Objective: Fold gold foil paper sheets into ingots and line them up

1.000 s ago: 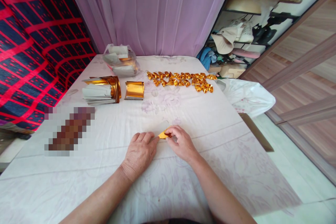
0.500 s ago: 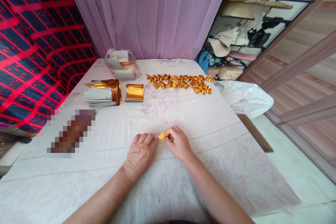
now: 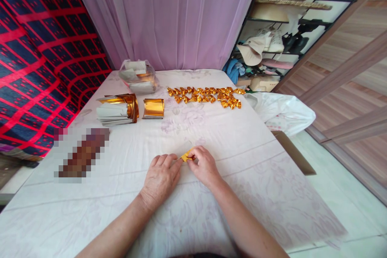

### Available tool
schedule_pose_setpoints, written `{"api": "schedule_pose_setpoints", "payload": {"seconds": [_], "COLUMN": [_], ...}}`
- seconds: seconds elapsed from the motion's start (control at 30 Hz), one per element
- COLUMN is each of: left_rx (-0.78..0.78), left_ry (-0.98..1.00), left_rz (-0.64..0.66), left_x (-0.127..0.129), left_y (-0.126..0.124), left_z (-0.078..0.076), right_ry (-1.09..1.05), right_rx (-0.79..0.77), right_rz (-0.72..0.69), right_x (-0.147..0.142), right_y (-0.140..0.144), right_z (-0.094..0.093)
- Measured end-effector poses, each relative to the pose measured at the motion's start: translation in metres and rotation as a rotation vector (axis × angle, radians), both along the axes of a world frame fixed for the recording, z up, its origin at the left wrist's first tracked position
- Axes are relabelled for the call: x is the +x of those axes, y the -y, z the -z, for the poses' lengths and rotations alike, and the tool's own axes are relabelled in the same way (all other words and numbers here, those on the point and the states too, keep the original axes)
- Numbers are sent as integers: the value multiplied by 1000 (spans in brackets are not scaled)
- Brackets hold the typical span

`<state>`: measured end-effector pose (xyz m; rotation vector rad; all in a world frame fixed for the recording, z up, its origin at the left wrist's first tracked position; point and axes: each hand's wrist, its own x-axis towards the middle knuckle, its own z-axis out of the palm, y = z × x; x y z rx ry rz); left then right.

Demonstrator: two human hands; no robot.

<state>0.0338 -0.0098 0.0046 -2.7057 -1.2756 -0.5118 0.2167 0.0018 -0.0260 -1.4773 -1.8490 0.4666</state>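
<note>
Both hands down on the white floral-print cloth covering the desk [image 3: 211,217], near the front edge, centre of view. Left hand [image 3: 161,179] lies flat, palm down, fingers [image 3: 169,160] extended and released, tips touching the near edge of a small gold foil paper piece, partly folded [image 3: 185,155]. Right hand [image 3: 204,166] has thumb and forefinger pinched on the right side of the same piece; the other fingers are curled over it. The piece sits on the cloth between the two hands, mostly hidden by the fingers.

Further back, well apart from the hands: a row of small folded gold foil shapes [image 3: 205,94] laid out across the cloth. Left of them, a short curled stack of gold foil sheets [image 3: 154,108], and just beside it a larger stack of white-backed gold sheets [image 3: 116,109]. Behind those, a clear plastic bag holding more sheets [image 3: 138,76]. A white plastic bag [image 3: 284,113] hangs off the right edge. Pink sheer curtain [image 3: 169,16] behind the desk.
</note>
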Motion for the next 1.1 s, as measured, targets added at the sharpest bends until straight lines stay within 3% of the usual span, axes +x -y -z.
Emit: {"api": "schedule_pose_setpoints", "payload": {"seconds": [0.3,0.5,0.77,0.97,1.1], "left_rx": [-86,-92,-106,-111,-86], "left_ry": [-48,-40,-14,-36,-41], "left_rz": [14,10,-34,-57,-47], "left_x": [8,7,1,13,17], "left_y": [0,-1,-13,-19,-20], "left_z": [-1,-1,-5,-10,-5], "right_ry": [-181,-13,126,150,158], "right_rx": [122,137,65,78,85], "right_rz": [-43,100,-134,-158,-176], "right_x": [18,52,42,38,39], "right_y": [0,-4,5,6,5], "right_z": [-2,1,-9,-11,-10]}}
